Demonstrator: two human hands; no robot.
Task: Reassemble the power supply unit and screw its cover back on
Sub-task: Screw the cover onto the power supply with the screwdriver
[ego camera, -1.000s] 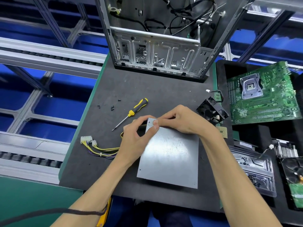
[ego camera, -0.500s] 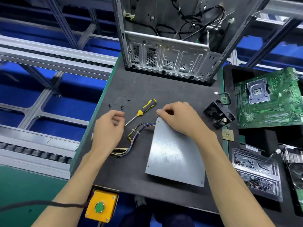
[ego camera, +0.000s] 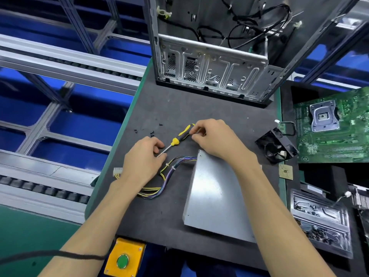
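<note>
The power supply unit [ego camera: 215, 192] lies on the dark mat [ego camera: 179, 108] with its plain grey metal cover facing up. Its bundle of yellow and purple wires [ego camera: 165, 176] runs left to a white connector [ego camera: 116, 171]. My right hand [ego camera: 215, 140] pinches the black end of the yellow-and-black screwdriver [ego camera: 180, 136], which lies beyond the unit's far corner. My left hand [ego camera: 143, 158] has curled fingers at the screwdriver's metal tip; anything between them is hidden. Several small black screws [ego camera: 152, 133] lie just beyond the left hand.
An open computer case [ego camera: 211, 72] stands at the mat's far edge. A black fan [ego camera: 276, 146], a CPU chip [ego camera: 286, 172], a green motherboard [ego camera: 335, 126] and a clear plastic tray [ego camera: 319, 216] lie to the right. A yellow button box [ego camera: 123, 256] sits at the near edge.
Both hands left the unit's far corner. My left hand moved left toward the screws and screwdriver tip. My right hand moved up and took hold of the screwdriver handle.
</note>
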